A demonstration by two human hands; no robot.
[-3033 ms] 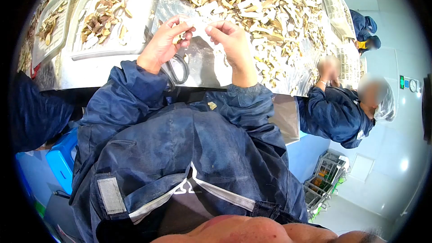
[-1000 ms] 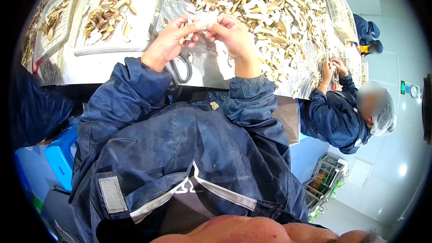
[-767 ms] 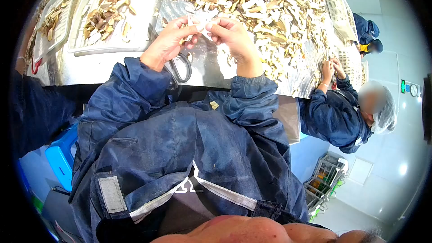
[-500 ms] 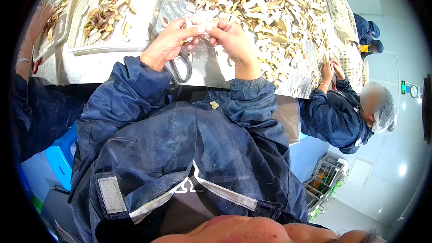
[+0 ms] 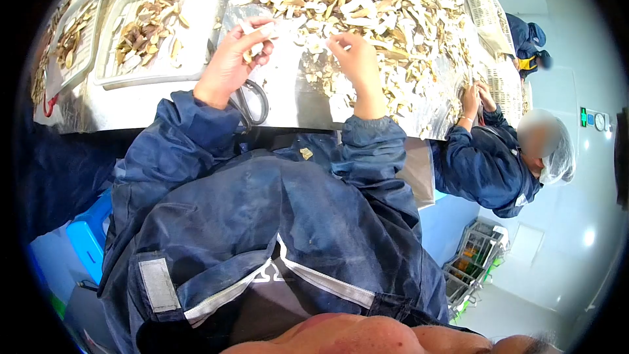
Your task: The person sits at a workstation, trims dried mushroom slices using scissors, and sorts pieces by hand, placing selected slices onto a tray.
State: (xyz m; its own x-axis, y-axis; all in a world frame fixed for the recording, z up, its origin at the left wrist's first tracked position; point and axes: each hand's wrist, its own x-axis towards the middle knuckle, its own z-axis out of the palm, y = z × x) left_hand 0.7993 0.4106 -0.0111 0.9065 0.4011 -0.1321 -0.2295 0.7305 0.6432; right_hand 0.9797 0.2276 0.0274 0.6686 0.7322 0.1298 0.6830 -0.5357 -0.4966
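Observation:
Pale mushroom slices (image 5: pixel 255 38) are pinched in my left hand (image 5: pixel 234 59), which is raised over the metal table (image 5: pixel 288 111) just right of a white tray (image 5: pixel 203 0). My right hand (image 5: pixel 357 62) is apart from it, at the lower left edge of a wide pile of sliced mushrooms (image 5: pixel 393 19). Its thumb and index finger are close together around a small pale piece, too small to identify. Black-handled scissors (image 5: pixel 257 101) lie below my left hand near the table edge; their blades are hidden.
Brown and pale slices lie inside the white tray. A second tray (image 5: pixel 92 26) stands farther left, beside a person's dark sleeve (image 5: pixel 59 177). To the right, a person in a hair cover (image 5: pixel 498 164) works by cream baskets (image 5: pixel 491 19). A blue stool (image 5: pixel 88 236) is lower left.
My hands were together holding something; now they have parted, my right hand moving right to the pile. The hand over the far-left tray is gone from there.

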